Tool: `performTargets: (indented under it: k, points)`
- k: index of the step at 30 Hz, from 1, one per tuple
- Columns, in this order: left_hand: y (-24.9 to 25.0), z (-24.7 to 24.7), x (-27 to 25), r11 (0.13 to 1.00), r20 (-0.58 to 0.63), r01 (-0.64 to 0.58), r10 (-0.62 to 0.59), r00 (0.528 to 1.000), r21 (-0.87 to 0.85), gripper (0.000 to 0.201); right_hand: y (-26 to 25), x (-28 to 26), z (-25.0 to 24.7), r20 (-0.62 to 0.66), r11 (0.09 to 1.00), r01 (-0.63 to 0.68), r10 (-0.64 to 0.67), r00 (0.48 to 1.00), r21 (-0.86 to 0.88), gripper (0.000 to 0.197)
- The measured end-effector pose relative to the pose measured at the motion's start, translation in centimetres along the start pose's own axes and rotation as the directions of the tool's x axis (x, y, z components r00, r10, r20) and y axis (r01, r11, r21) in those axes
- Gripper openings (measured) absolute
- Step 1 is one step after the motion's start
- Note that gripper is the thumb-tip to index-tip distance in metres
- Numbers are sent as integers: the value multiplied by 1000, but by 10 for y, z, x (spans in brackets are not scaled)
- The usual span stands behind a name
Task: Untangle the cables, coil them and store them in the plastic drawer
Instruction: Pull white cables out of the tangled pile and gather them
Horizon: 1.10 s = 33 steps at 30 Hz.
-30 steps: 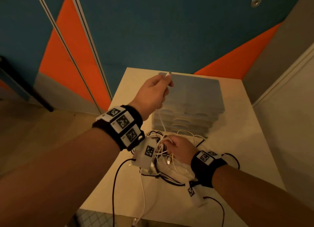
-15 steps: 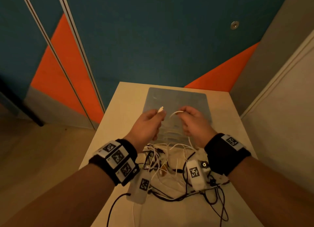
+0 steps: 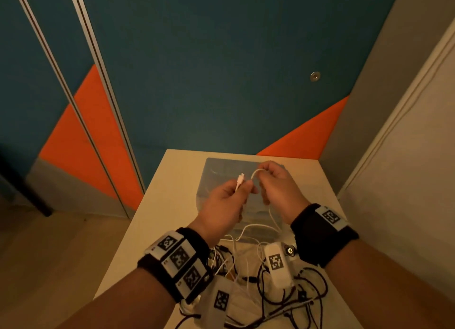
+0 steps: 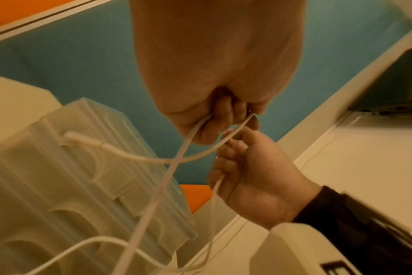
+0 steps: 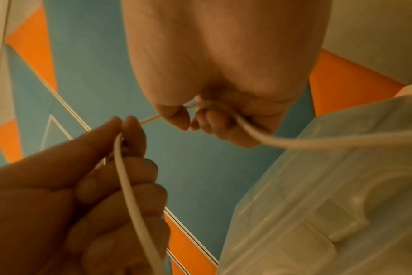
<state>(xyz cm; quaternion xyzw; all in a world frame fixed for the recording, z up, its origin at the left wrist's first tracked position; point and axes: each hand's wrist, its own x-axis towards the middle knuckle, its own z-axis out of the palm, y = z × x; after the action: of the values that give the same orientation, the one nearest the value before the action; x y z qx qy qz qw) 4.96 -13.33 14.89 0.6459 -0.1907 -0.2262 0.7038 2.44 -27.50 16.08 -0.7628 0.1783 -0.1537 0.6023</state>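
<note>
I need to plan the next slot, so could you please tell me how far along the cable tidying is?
Early. Done: one white cable end is lifted out. In hand: left hand and right hand both pinch it. Left: the tangle lies on the table; the plastic drawer looks shut.

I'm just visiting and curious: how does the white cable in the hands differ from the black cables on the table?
The white cable is lifted, pinched between the left hand and right hand; the black cables lie untouched on the table. The white one arcs in a short loop between the hands with its plug free; the black ones sprawl tangled. Both kinds are thin, and neither is in the plastic drawer yet.
</note>
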Motion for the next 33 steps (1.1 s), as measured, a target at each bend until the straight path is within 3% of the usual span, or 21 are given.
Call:
performTargets:
  k: [2, 4, 6, 7, 9, 11, 13, 15, 17, 21, 23, 28, 33]
  points:
    - [0, 0, 2, 998, -9, -35, 36, 999, 57, 26, 7, -3, -2, -11, 998, 16, -16, 1000, -59, 6]
    - [1, -2, 7, 995, -31, -59, 62, 998, 78, 27, 17, -9, -7, -56, 986, 64, -74, 996, -153, 23]
    - [2, -6, 11, 992, -43, -76, 80, 996, 97, 27, 26, -20, -12, -74, 970, 151, -168, 983, -190, 23]
    - [2, -7, 12, 992, -45, -80, 85, 995, 98, 27, 32, -26, -13, -16, 965, 186, -192, 981, -185, 21]
    - [5, -7, 14, 994, -59, -71, 76, 995, 85, 28, 44, -40, -8, 222, 964, 189, -146, 964, -186, 23]
    - [8, -3, 14, 998, -73, -33, 37, 997, 53, 29, 55, -49, 0, 418, 945, 213, -95, 904, -247, 27]
    - [9, -1, 15, 1000, -65, -12, 13, 998, 9, 28, 59, -49, 7, 447, 921, 292, -154, 881, -257, 24]
    - [9, -4, 19, 1000, -86, -22, 23, 996, 13, 28, 56, -45, 5, 413, 902, 329, -196, 889, -280, 15]
    - [11, -11, 24, 999, -147, -29, 33, 989, 24, 27, 55, -38, -4, 346, 873, 344, -222, 912, -345, 27]
    - [12, -29, 30, 999, -258, -43, 50, 965, 31, 30, 57, -30, -37, 252, 826, 345, -254, 934, -445, 24]
    - [11, -36, 33, 998, -311, -42, 55, 949, 47, 31, 56, -29, -51, 258, 838, 304, -203, 944, -453, 20]
    - [7, -45, 33, 956, -286, -17, 104, 953, 294, 34, 43, -29, -75, 174, 916, 228, -179, 968, -329, 15]
    - [6, -47, 35, 798, -202, 70, 66, 977, 598, 36, 5, -23, -83, -49, 950, 303, -307, 950, -76, 20]
